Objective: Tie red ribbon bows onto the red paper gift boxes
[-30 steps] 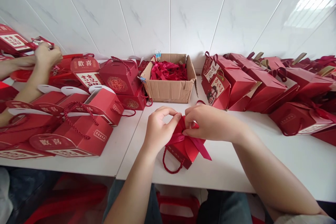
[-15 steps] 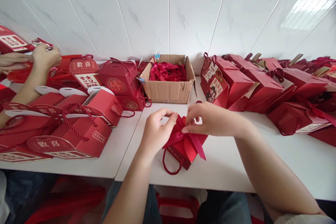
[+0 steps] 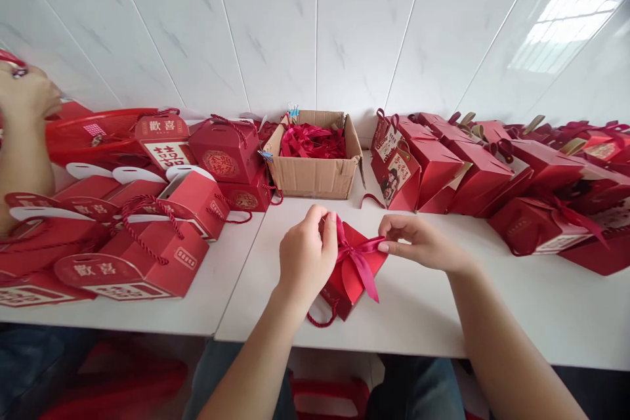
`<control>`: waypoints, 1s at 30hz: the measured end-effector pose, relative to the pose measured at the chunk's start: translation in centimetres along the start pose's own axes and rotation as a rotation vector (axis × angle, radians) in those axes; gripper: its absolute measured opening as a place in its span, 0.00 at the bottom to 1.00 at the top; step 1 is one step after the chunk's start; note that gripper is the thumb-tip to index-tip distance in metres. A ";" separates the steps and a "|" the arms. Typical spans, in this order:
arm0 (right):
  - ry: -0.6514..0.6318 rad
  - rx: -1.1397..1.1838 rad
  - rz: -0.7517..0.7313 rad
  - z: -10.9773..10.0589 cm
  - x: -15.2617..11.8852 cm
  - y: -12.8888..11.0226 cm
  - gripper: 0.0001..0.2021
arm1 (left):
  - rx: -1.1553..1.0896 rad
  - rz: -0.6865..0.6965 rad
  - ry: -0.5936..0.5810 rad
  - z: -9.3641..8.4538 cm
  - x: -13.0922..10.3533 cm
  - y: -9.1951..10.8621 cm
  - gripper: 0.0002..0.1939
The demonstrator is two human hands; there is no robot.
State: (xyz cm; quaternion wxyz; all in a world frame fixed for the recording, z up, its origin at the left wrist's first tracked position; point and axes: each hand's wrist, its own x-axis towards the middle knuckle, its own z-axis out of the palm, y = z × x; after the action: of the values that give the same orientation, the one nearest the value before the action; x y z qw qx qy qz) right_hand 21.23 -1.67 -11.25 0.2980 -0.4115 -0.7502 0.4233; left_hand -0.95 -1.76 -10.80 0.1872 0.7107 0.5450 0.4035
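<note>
A small red gift box (image 3: 352,275) lies on the white table in front of me. Tied over its top is a dark pink satin ribbon (image 3: 363,269) with a knot in the middle and a tail hanging down the front. My left hand (image 3: 311,248) pinches ribbon at the box's upper left; its fingertips are partly hidden. On the right, my right hand (image 3: 418,243) holds a loop of the bow between thumb and forefinger. A twisted red cord handle (image 3: 322,323) rests on the table at the box's near corner.
A cardboard box (image 3: 315,177) full of ribbons stands by the wall. Red gift boxes (image 3: 147,249) crowd the left side, and more red boxes (image 3: 482,177) line the right. At far left a co-worker's hand (image 3: 29,95) is near a red basket (image 3: 98,134).
My right hand has moved right and down from the knot, drawing out a bow loop. My left hand stays near the ribbon. The co-worker's hand has shifted left.
</note>
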 end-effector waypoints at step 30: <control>0.652 0.489 0.002 5.8 0.6 -0.8 0.10 | -0.485 -0.221 -0.322 -0.3 -0.3 1.4 0.17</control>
State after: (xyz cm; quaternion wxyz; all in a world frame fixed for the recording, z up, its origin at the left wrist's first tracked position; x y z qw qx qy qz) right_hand 15.98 -3.67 -13.17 0.6089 -0.4417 -0.4932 0.4369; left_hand -0.37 -2.59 -9.72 0.4781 0.6365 0.4701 0.3813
